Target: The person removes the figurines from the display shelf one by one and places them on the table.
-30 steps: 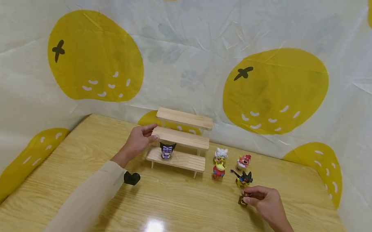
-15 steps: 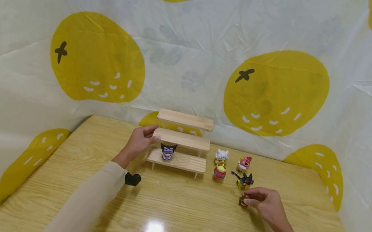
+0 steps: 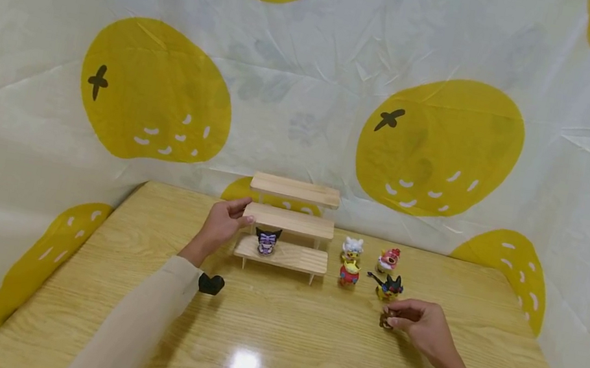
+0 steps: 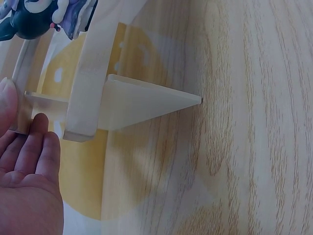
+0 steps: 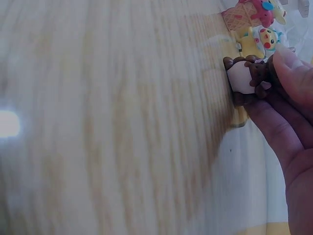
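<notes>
My left hand point(image 3: 219, 223) grips the left end of the middle step of a three-tier wooden display stand point(image 3: 294, 221). In the left wrist view its thumb lies on the board and its fingers point(image 4: 34, 147) curl beneath. A black-and-purple figurine point(image 3: 267, 242) stands on the lowest step, near its left end. Off to the stand's right, my right hand point(image 3: 423, 328) pinches a small brown bear figurine point(image 5: 240, 77) by its head, between thumb and fingers. The bear is low over the table; whether its base touches cannot be told.
Several figurines stand between the stand and my right hand: a white-hooded one point(image 3: 352, 249), a red one with a yellowish head point(image 3: 349, 274), a pink one point(image 3: 389, 260), and a black-eared yellow one point(image 3: 390, 288). A patterned cloth point(image 3: 296, 112) hangs behind the wooden table point(image 3: 300, 356).
</notes>
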Tool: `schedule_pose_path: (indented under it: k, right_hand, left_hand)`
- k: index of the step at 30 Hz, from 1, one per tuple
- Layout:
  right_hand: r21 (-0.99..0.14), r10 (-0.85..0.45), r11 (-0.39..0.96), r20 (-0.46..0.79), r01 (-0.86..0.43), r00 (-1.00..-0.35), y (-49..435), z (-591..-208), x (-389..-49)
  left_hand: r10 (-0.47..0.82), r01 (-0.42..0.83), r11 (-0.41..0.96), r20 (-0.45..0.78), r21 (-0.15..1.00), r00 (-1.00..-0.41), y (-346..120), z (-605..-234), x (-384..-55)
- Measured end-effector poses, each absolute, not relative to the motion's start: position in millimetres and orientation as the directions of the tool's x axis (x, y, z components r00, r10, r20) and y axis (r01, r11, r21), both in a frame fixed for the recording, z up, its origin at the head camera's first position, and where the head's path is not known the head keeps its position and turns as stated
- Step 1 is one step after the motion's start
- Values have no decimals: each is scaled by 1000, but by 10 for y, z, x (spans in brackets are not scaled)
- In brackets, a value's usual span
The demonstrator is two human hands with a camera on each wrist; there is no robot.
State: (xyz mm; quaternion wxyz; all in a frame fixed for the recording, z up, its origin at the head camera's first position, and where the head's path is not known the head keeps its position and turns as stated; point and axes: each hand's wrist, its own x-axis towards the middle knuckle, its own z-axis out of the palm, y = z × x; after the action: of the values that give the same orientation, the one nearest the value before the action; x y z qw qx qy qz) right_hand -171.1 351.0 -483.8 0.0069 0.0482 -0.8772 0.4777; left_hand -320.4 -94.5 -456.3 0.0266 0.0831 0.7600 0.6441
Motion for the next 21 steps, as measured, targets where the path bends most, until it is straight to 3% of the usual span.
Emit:
schedule_pose_path:
  k: [15, 21]
  right_hand:
    - [-838, -184, 529, 43, -136, -982, 3555, -4820, -1700]
    - [-808, -147, 568, 88, -157, -985, 3579, -4739, -1660]
  left_hand:
    - [162, 92, 158, 67, 983, -985, -951, -4587, -3189]
    - [159, 94, 164, 67, 982, -985, -941, -4591, -3210]
